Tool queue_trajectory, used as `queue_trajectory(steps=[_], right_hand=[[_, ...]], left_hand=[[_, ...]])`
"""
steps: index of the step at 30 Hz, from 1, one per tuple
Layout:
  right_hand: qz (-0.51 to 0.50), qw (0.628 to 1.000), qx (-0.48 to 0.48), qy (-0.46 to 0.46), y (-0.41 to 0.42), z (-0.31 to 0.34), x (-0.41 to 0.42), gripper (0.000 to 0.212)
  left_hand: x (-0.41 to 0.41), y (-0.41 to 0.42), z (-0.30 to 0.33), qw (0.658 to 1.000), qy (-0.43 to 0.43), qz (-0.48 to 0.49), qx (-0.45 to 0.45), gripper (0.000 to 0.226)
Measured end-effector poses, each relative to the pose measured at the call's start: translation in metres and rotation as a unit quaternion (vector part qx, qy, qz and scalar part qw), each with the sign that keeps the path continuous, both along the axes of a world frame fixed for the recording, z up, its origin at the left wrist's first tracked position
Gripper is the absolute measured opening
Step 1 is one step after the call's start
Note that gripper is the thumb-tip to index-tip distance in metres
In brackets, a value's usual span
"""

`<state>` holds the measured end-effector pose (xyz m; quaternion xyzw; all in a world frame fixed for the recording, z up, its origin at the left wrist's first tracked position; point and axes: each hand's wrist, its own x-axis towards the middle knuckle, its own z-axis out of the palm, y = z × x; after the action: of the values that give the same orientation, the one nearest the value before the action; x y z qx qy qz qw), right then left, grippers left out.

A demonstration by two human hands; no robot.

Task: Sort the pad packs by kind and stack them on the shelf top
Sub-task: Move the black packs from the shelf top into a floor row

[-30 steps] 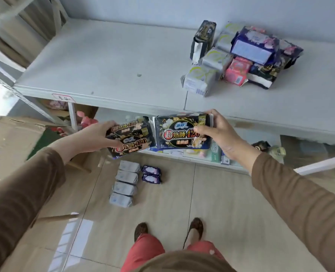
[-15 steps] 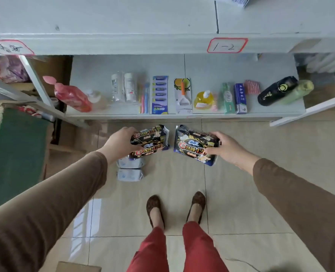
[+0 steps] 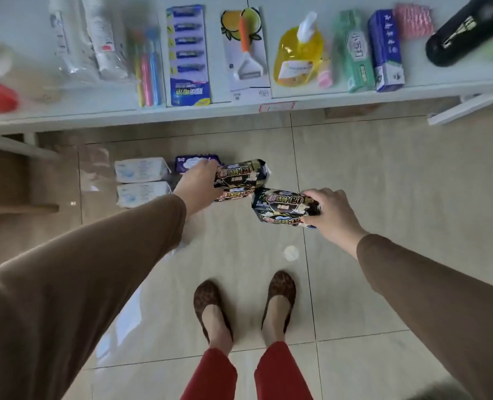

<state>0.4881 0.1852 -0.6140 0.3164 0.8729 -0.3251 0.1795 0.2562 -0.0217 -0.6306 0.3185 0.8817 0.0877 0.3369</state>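
1. Now the left hand (image 3: 197, 183) has its fingers curled around the near end of two black glossy plastic pad packs with red-and-gold print (image 3: 239, 180), held stacked together above the floor.
2. Fingers of the right hand (image 3: 330, 215) are clamped from above on the right end of another pair of black printed pad packs (image 3: 283, 207), whose left corner is just beside the left hand's packs; whether they touch cannot be told.
3. Beyond the left hand, two white soft pad packs (image 3: 141, 180) lie side by side on the beige tiled floor (image 3: 355, 168), with a purple pad pack (image 3: 194, 160) just beside them, partly hidden by the hand.
4. Both arms wear brown sleeves (image 3: 95, 269); below stand two brown patterned flat shoes (image 3: 210, 301).
5. Along the front edge of the white lower shelf (image 3: 66, 111) lie toothbrushes (image 3: 148, 64), a blue carded razor pack (image 3: 189, 53), an orange-handled peeler on a card (image 3: 246, 53), a yellow soap pouch (image 3: 298, 56), green and blue boxes (image 3: 369, 50) and, toward its right end, a black bottle (image 3: 464, 33).
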Motion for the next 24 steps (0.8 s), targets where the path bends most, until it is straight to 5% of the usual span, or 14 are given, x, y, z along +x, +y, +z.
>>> queue_trajectory(steps=[14, 24], right_hand=[[0.059, 0.995, 0.006, 0.080, 0.012, -0.207, -0.058, 0.054], [0.085, 0.990, 0.036, 0.109, -0.001, -0.264, -0.087, 0.055]], left_hand=[[-0.052, 0.081, -0.192, 0.991, 0.111, -0.066, 0.020, 0.050], [-0.058, 0.069, -0.245, 0.985, 0.125, -0.119, 0.015, 0.060]])
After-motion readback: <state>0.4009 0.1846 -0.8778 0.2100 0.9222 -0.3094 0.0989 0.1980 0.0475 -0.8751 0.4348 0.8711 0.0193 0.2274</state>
